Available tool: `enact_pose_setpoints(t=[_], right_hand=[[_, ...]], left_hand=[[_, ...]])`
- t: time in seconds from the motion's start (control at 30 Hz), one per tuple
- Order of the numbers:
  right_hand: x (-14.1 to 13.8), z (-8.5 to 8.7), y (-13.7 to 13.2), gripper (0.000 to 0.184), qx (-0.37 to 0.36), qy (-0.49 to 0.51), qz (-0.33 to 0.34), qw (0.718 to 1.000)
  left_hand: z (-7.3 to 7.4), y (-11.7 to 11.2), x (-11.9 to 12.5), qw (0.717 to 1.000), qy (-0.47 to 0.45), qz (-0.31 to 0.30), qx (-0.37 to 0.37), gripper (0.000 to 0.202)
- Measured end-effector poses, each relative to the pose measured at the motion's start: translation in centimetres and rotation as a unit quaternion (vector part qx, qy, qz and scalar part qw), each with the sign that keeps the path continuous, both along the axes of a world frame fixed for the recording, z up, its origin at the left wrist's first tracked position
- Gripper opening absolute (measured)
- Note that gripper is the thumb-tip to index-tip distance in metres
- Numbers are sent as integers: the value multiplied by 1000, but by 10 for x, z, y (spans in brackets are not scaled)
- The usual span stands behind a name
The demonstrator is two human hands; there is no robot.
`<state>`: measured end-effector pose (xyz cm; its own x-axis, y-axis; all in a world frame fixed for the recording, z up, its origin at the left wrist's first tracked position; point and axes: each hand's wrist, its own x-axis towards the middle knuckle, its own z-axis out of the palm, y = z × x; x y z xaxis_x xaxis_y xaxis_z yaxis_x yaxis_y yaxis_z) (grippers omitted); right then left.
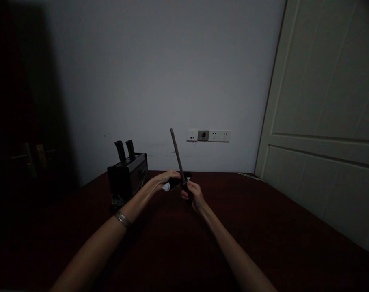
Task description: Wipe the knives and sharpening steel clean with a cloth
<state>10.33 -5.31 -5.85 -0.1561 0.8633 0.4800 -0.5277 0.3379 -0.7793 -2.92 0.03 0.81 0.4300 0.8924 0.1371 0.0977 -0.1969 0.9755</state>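
My right hand (194,195) is closed around the dark handle of a long thin sharpening rod (177,154), which points up and slightly left. My left hand (164,178) is closed on a dark and white object, perhaps a cloth (171,184), pressed against the base of the rod. A silver bracelet (122,219) sits on my left wrist. Both hands hover over a dark red table (263,227).
A dark knife block (127,177) with two black handles sticking up stands on the table to the left of my hands. A row of wall sockets (208,135) is on the grey wall behind. A pale door (324,121) fills the right side.
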Motion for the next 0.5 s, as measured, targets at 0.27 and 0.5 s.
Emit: enact_pose_setpoints(t=[0.27, 0.5], right_hand=[[2, -2, 3, 35, 13, -37, -44, 998], [8, -6, 16, 30, 58, -95, -202, 973]], left_hand=[[11, -9, -11, 993, -47, -60, -95, 7], [-1, -14, -14, 982, -167, -3, -88, 15]])
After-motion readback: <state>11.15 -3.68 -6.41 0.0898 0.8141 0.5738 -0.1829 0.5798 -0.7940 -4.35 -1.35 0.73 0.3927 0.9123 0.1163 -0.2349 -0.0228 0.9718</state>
